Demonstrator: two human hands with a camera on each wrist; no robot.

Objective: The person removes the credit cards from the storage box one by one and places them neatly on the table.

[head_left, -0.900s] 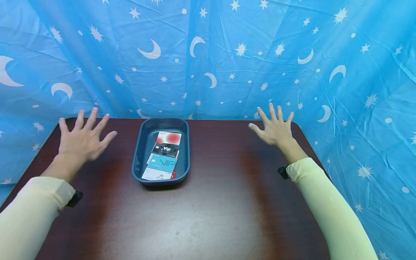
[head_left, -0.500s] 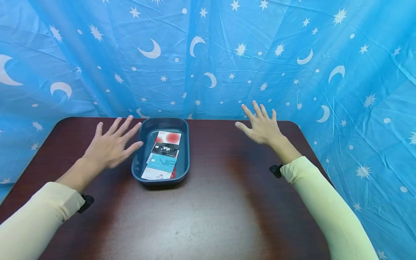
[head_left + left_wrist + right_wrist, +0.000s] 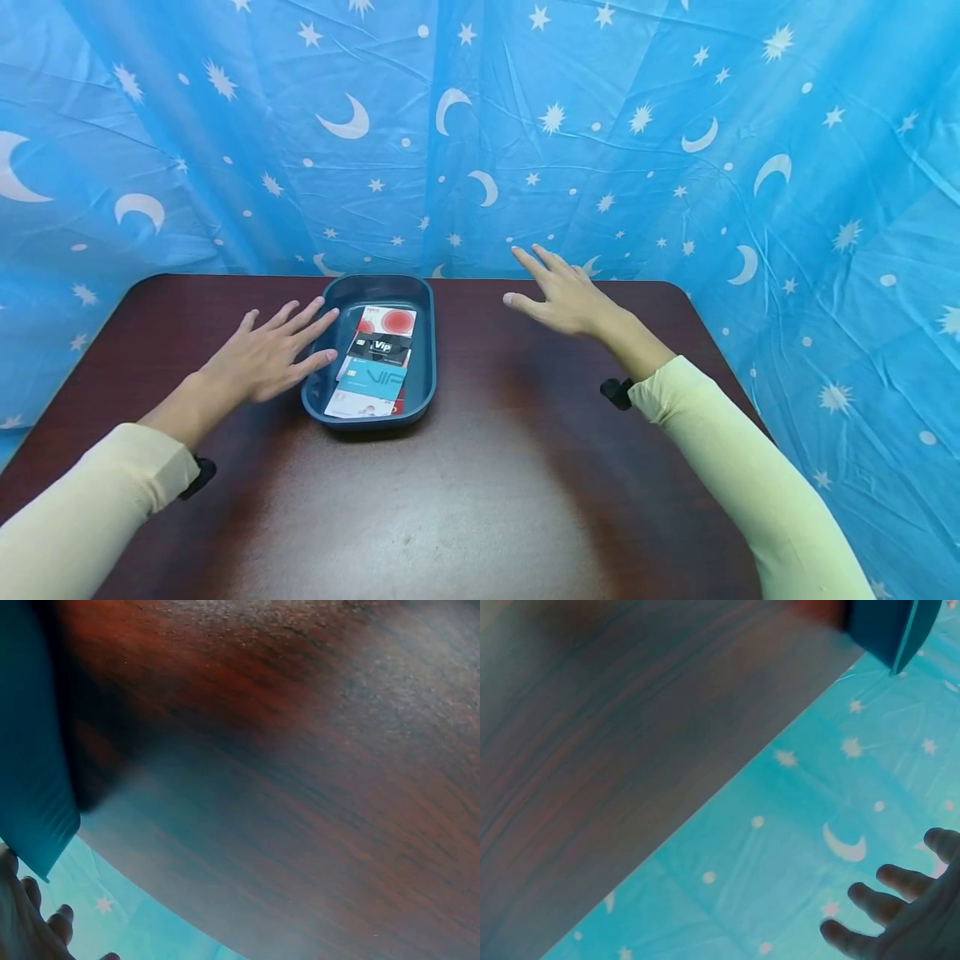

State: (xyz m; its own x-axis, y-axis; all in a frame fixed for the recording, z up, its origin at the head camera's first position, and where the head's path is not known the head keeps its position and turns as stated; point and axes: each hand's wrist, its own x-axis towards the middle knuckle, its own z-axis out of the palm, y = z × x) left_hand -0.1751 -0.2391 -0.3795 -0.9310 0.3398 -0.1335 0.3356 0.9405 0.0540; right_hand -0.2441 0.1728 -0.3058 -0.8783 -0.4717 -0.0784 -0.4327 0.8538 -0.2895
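Observation:
A dark blue oval-cornered tray [image 3: 427, 358] stands left of the middle, with several overlapping cards inside, among them a teal card [image 3: 372, 379] and a black card [image 3: 381, 347]. The left hand [image 3: 262, 358] has its fingers spread, with the fingertips over the tray's left rim; whether they touch it I cannot tell. My right hand [image 3: 566, 300] hovers to the right of the tray, apart from it, fingers extended and holding nothing. In the left wrist view the tray's side [image 3: 34, 742] shows beside the fingers. The right wrist view shows a corner of the tray [image 3: 885, 630].
A dark brown wooden table [image 3: 465, 500] with rounded far corners lies under both hands. Behind it and along the right side hangs a blue curtain [image 3: 517, 150] with white moons and stars. Each wrist wears a small black device.
The left hand has moved right, from beside the tray to its left rim. The right hand has moved left, towards the tray. The tray and cards stay in place.

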